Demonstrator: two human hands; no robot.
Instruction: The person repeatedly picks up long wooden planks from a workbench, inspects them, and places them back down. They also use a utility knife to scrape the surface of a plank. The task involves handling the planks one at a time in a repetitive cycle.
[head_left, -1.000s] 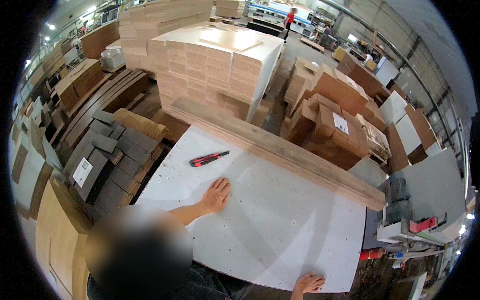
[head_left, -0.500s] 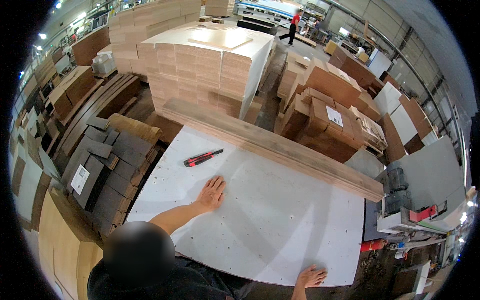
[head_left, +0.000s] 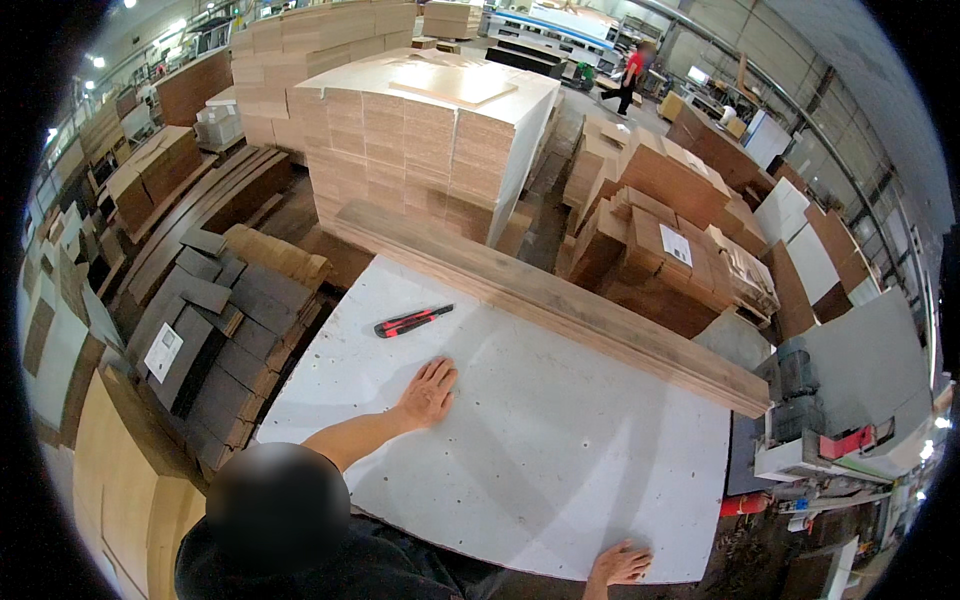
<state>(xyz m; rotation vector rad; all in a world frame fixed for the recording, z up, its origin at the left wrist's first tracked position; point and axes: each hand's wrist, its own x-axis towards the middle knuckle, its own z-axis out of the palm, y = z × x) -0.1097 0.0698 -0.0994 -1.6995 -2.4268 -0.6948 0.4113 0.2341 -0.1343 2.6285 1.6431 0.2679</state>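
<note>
My left hand [head_left: 428,392] lies flat on a white tabletop panel [head_left: 530,440], holding nothing, its fingers stretched out. Just beyond it rests a red and black utility knife [head_left: 414,321], apart from the fingertips. At the near right edge of the panel, my right hand [head_left: 622,563] rests palm down with its fingers extended. The white surface carries small dark holes and scuffs. Along its far edge runs a long stack of wooden boards [head_left: 560,300].
Behind the boards stands a tall stack of cut panels [head_left: 400,150]. Dark grey panels [head_left: 230,310] are piled at the left, brown ones [head_left: 650,240] at the far right. A person in red [head_left: 630,78] is in the distance. Grey machinery [head_left: 800,390] borders the right side.
The whole view has shifted slightly. The distant person in red has moved a little to the right. Both my hands stay in place on the panel, and the utility knife lies where it was.
</note>
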